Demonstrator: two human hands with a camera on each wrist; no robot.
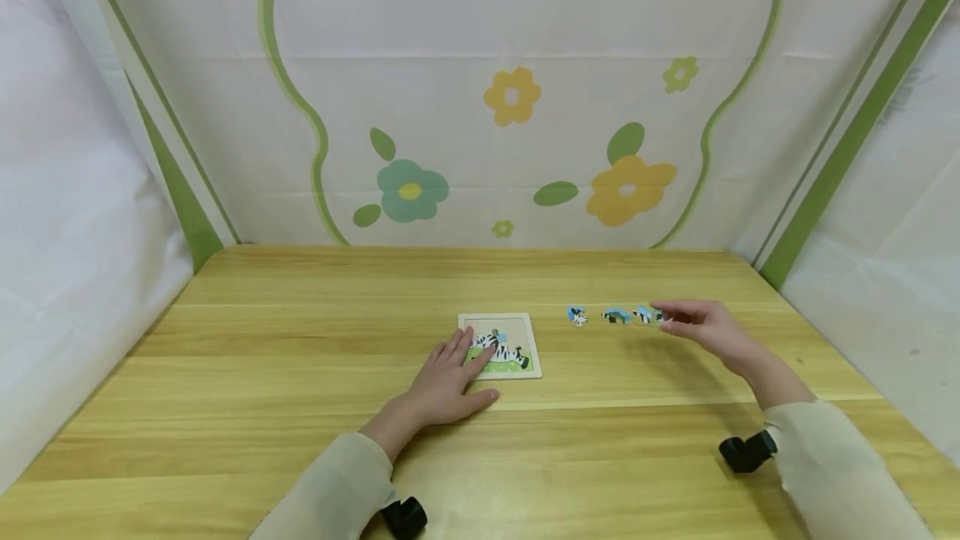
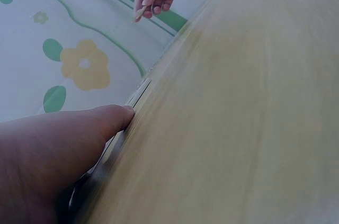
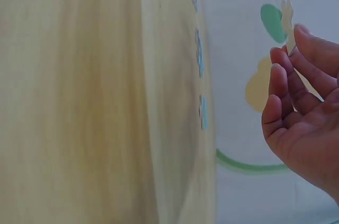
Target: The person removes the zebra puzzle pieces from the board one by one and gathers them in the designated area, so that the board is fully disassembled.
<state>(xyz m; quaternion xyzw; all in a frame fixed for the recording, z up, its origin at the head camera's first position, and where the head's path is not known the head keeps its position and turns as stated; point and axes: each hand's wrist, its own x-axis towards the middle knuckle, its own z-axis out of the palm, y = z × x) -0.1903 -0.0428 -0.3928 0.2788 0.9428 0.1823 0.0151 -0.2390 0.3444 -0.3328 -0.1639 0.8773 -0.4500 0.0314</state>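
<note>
A square jigsaw puzzle board (image 1: 536, 357) with a pale wooden frame and a zebra picture lies on the table. The fingers of my left hand (image 1: 448, 377) rest spread and fairly straight over its left part, hiding some of the picture. My right hand (image 1: 705, 330) is raised over the table, pinching a small puzzle piece (image 3: 287, 20) between thumb and fingers. Left of that hand, three loose puzzle pieces lie in a row: one with black and white stripes (image 1: 576, 316), a middle one with blue and green (image 1: 616, 317), and another nearest the hand (image 1: 642, 314).
The wooden table (image 1: 300, 407) reaches back to a white cloth wall (image 1: 450, 32) printed with flowers and green leaves. More white cloth (image 1: 82, 190) hangs at both sides. A black wrist camera (image 1: 747, 451) sits under each sleeve.
</note>
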